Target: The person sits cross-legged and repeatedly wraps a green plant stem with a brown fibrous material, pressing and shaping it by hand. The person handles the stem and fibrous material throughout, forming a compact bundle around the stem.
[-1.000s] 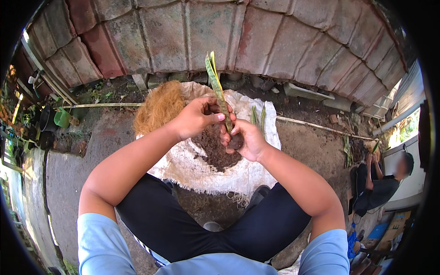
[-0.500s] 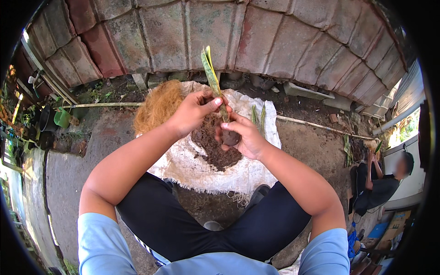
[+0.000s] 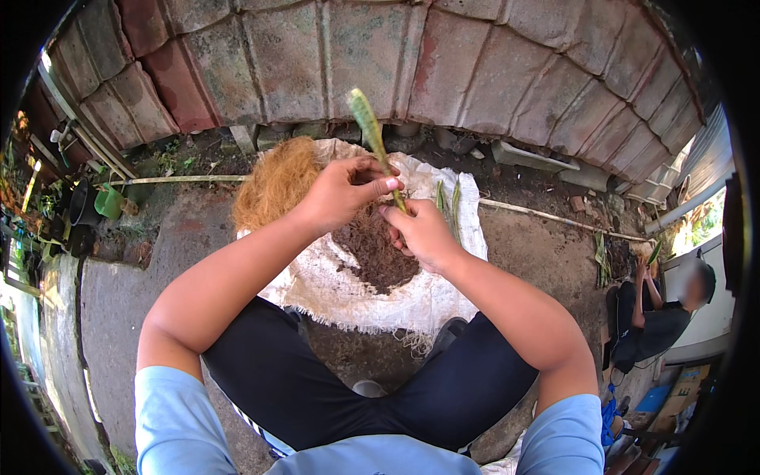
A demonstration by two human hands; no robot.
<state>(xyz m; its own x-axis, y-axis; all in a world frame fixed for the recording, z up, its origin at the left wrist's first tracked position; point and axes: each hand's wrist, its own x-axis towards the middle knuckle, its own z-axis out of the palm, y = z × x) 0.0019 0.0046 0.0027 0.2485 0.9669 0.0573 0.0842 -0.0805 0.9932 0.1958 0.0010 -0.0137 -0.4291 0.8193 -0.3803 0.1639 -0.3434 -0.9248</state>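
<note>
Up over the white woven sack (image 3: 317, 297) I hold a snake plant (image 3: 366, 123), its mottled green leaves pointing up and away. My left hand (image 3: 348, 194) is closed around the leaves partway down, thumb along them. Just below and to the right, my right hand (image 3: 427, 236) grips the lower end; the ball at its base, seen earlier, is now hidden behind the fingers. Beneath both hands lies a heap of dark brown soil (image 3: 380, 265) on the sack. Beside it at the far left is a mound of orange-brown fibre (image 3: 273, 190).
More snake plant leaves (image 3: 455, 207) lie at the sack's right side. A thin pole (image 3: 554, 215) runs along the ground behind it, below a tiled roof edge (image 3: 364, 63). At the right another person (image 3: 653, 317) sits holding a green leaf. A green pot (image 3: 108, 203) stands far left.
The snake plant has turned in my hands, so its leaves now overlap and tilt more to the left. My right hand has rolled over, covering the ball at the base.
</note>
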